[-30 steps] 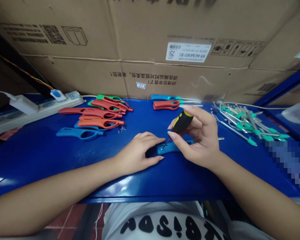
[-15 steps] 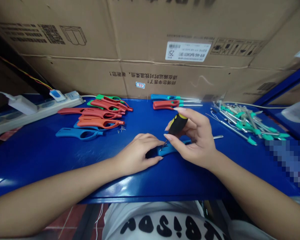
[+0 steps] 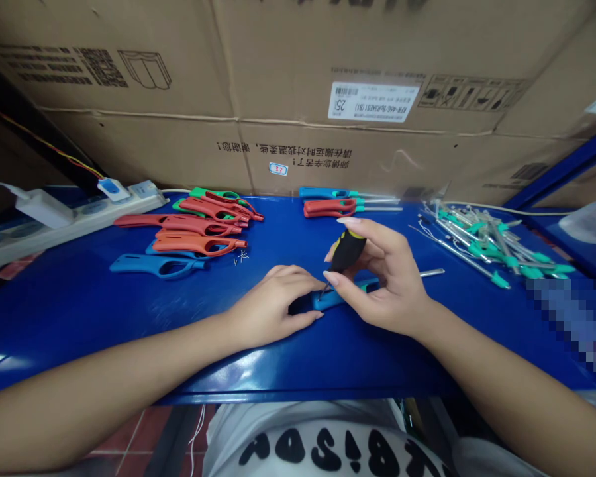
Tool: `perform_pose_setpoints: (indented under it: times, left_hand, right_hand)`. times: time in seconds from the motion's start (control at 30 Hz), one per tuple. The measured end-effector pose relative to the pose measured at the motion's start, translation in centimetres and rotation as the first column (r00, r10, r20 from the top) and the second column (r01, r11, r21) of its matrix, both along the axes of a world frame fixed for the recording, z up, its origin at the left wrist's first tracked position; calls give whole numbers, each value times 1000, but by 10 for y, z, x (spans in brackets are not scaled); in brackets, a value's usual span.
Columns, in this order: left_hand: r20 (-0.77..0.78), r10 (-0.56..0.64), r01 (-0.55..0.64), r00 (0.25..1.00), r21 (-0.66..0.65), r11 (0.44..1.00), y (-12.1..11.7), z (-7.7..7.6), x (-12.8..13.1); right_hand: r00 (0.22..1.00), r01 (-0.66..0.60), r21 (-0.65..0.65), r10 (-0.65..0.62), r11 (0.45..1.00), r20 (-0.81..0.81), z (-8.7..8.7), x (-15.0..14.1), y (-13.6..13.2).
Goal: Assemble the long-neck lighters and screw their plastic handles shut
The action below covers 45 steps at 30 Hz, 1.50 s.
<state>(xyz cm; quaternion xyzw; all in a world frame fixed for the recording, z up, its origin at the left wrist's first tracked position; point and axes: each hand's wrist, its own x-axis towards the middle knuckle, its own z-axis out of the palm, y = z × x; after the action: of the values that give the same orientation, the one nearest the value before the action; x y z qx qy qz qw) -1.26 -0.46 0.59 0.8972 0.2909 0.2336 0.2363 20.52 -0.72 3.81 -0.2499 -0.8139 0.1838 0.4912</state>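
my right fingers (image 3: 380, 233) clamped on a bulbous black-and-yellow screwdriver (image 3: 346, 253), my left fingers (image 3: 302, 286) pinching the rounded end of a blue plastic lighter (image 3: 334, 299), glossy bench (image 3: 278, 374) beneath, creased cardboard carton (image 3: 288, 83) behind, contents hidden

We see even, moderate light, its source out of view. Glare whitens the table (image 3: 189, 358) at its front and far left. Shadow darkens the hollow of the left hand (image 3: 263, 306). The label (image 3: 374, 103) looks soft; forearms (image 3: 516, 381) stretch edgeward; pixel blocks (image 3: 579, 324) mask the right.
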Motion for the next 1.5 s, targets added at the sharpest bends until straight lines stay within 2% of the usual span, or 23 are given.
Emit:
perform_pose_setpoints:
  times: [0.17, 0.3, 0.43, 0.6, 0.67, 0.8, 0.87, 1.0, 1.1, 1.27, 1.33, 1.4, 1.5]
  left_hand:
    - [-6, 6, -6, 1000, 7, 1000, 0, -1, 1]
    - [-2, 8, -8, 1000, 28, 1000, 0, -3, 1]
    - [-3, 33, -33, 999, 22, 999, -1, -3, 1]
    - [-11, 58, -58, 998, 32, 998, -2, -2, 1]
    - [-10, 53, -53, 999, 30, 998, -2, -1, 1]
    - [2, 37, -37, 999, -14, 999, -1, 0, 2]
    - [6, 32, -32, 999, -27, 999, -1, -1, 2]
    - [13, 35, -35, 999, 4, 999, -1, -2, 3]
    - [20, 35, -35, 999, 22, 999, -1, -3, 3]
    - [22, 37, -36, 999, -22, 999, -1, -2, 3]
    - [21, 38, -37, 999, -31, 999, -2, -1, 4]
    - [20, 37, -36, 999, -34, 999, -2, 0, 4]
    - [27, 32, -31, 999, -34, 999, -2, -1, 4]
  right_hand:
    - [990, -76, -75, 84, 994, 110, 7, 3, -1]
    - [988, -82, -69, 90, 994, 124, 8, 3, -2]
    - [992, -22, -25, 25, 999, 127, 6, 3, -1]
    - [976, 118, 148, -142, 982, 165, 5, 4, 1]
    - [974, 130, 175, -158, 976, 159, 6, 4, 0]
    - [991, 39, -6, -38, 999, 126, 12, 2, -4]
    - [993, 22, -31, -19, 999, 118, 14, 2, -5]
    - [976, 103, 188, -136, 977, 172, 18, 4, -2]
    - [961, 77, 324, -157, 943, 229, 27, 4, -1]
    - [950, 142, 225, -197, 964, 241, 51, 0, -3]
    - [943, 121, 225, -183, 967, 280, 60, -2, -2]
    - [919, 99, 276, -194, 956, 343, 65, -4, 1]
    - [866, 103, 392, -277, 914, 416, 66, -8, 6]
